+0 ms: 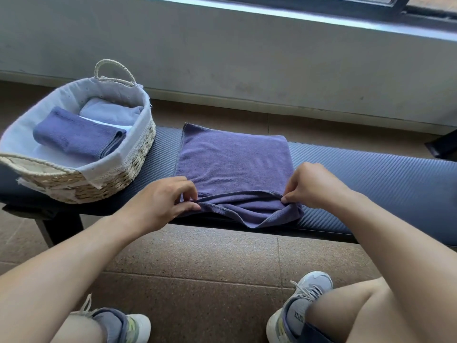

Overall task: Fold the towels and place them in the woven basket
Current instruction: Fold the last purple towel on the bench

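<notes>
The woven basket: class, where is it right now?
In the head view, the woven basket sits at the left end of the dark bench, left of the purple towel being folded.

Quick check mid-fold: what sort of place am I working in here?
Probably an indoor room by a window, perhaps a gym or home: a padded bench, tiled floor and window sill show it.

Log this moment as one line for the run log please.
phase: folding | left hand: pinches towel near edge | right hand: pinches same edge | towel: on bench | basket: two folded towels inside
</notes>
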`<action>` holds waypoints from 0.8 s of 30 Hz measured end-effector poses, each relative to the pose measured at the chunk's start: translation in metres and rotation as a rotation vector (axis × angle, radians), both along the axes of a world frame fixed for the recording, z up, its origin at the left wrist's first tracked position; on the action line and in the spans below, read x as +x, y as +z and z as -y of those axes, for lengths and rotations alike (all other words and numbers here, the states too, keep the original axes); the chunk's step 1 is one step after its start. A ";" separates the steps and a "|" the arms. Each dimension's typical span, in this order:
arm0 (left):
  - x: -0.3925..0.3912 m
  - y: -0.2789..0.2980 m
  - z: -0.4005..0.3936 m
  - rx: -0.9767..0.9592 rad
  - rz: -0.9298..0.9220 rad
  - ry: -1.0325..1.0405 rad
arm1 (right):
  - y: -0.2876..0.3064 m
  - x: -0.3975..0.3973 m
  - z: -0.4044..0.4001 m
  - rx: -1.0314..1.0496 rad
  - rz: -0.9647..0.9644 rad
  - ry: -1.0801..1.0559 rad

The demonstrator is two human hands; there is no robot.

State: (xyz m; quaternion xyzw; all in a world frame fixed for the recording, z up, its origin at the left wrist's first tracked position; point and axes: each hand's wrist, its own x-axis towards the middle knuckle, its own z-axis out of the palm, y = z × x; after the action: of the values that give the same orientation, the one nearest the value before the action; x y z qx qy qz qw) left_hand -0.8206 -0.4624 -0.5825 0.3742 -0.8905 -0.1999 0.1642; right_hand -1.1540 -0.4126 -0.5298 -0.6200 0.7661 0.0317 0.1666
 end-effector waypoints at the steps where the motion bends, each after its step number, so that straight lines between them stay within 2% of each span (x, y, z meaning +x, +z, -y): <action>1: 0.001 0.002 0.001 0.012 0.021 -0.012 | -0.001 0.002 0.000 -0.008 -0.019 0.004; 9: 0.006 0.014 -0.001 0.054 0.157 -0.038 | -0.005 0.014 -0.001 0.016 -0.201 0.061; 12: 0.007 0.012 -0.004 0.044 0.149 -0.031 | 0.011 0.010 -0.003 0.049 -0.016 -0.003; 16: 0.007 0.012 -0.006 0.055 0.112 0.022 | 0.035 -0.002 -0.011 -0.026 0.491 -0.206; 18: 0.008 0.011 -0.004 0.073 0.083 0.077 | 0.037 -0.010 -0.012 -0.074 0.627 -0.262; 21: 0.007 0.009 -0.001 0.115 0.029 0.164 | 0.033 -0.016 -0.010 -0.053 0.569 -0.215; 24: 0.004 0.008 0.002 0.145 -0.025 0.224 | 0.026 -0.017 -0.006 -0.010 0.428 -0.068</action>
State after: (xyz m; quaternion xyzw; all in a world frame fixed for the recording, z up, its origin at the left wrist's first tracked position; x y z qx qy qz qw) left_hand -0.8161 -0.4641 -0.5749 0.4798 -0.8241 -0.2491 0.1693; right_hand -1.1715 -0.4061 -0.5036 -0.5870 0.7340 -0.1103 0.3233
